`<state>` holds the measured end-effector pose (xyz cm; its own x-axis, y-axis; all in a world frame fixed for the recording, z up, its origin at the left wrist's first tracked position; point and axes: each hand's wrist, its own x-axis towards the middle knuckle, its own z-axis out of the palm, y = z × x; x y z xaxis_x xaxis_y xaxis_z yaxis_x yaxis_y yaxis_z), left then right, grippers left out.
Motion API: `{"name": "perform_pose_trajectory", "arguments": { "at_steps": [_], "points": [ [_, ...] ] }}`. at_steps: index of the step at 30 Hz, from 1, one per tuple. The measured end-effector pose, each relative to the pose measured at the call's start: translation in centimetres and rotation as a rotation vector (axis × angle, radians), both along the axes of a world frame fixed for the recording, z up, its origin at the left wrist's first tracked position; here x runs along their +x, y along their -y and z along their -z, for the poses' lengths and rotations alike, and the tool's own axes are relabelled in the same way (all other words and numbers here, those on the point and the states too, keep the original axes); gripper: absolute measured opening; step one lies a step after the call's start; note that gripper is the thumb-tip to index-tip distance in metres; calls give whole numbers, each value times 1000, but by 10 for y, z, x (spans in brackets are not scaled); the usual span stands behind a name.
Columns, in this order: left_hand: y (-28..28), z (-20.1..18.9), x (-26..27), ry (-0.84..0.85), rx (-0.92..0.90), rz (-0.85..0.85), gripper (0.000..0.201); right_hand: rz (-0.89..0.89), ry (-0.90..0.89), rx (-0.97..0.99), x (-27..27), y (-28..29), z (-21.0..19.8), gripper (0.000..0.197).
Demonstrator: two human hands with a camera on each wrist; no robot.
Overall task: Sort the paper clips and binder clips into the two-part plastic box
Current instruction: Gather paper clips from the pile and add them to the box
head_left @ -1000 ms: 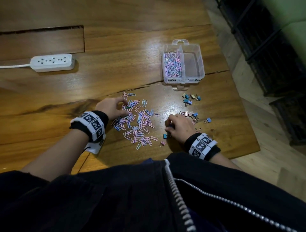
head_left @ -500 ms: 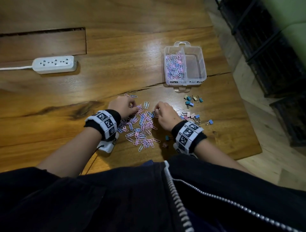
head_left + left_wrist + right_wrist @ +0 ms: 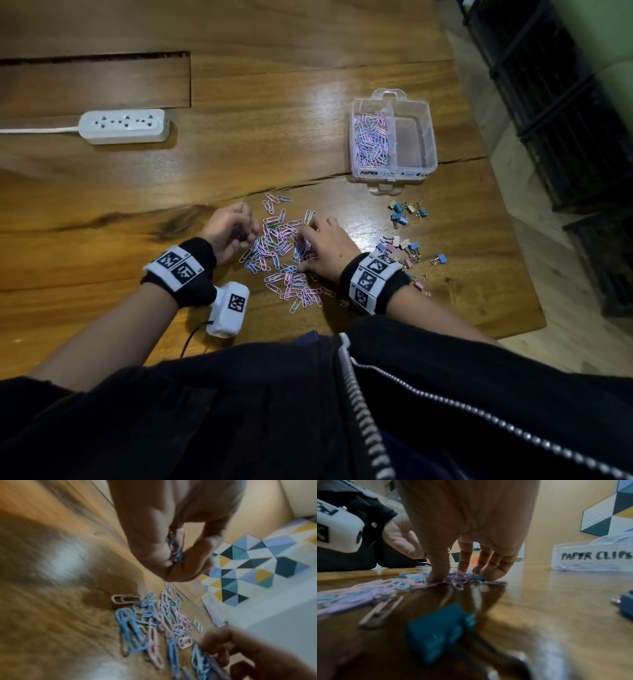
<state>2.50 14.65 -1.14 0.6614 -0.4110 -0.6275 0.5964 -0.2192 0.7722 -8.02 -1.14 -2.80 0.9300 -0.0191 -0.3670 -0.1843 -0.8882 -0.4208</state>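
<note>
Left wrist view alone shows the left hand (image 3: 171, 527) clutching paper clips (image 3: 176, 550); right hand (image 3: 467, 520) fingertips (image 3: 494, 570) press the pile (image 3: 281, 253).

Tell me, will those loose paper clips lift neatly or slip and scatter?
Probably light: the paper clips lie flat on the glossy table, so they likely slide before lifting. They overlap, so some may snag and rise together; the left hand holds a small bunch.

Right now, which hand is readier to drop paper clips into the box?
Probably the left hand: its fingers are curled round a bunch of paper clips. The right hand sits nearer the box, but its fingertips only press on the pile.
</note>
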Motion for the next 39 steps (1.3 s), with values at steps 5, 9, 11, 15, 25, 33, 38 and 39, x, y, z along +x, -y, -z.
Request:
{"name": "perform_pose_trajectory", "arguments": {
  "at_steps": [5,9,11,15,25,33,38,39],
  "points": [
    [-3,7,-8,312,437,197,27,64,-14,101,-5,6,-1,19],
    [-11,19,-16,599,771,446,22,277,-29,286,-6,16,-2,5],
    [-11,21,-20,661,851,546,39,439,-38,466,-7,24,-4,12],
    [-1,19,-37,733,896,646,68,660,-26,728,-10,39,-10,24],
    [21,26,-55,777,835,826,36,1012,-217,1367,-7,49,-25,27],
    [13,19,-29,107,135,195,31,1077,-302,1393,-11,47,-17,30],
    [17,10,-25,-129,-23,-22,26,952,-257,1154,-12,40,-16,27],
    [21,8,-25,-106,25,-11,26,881,-228,1035,-13,38,-18,25]
  ]
}}
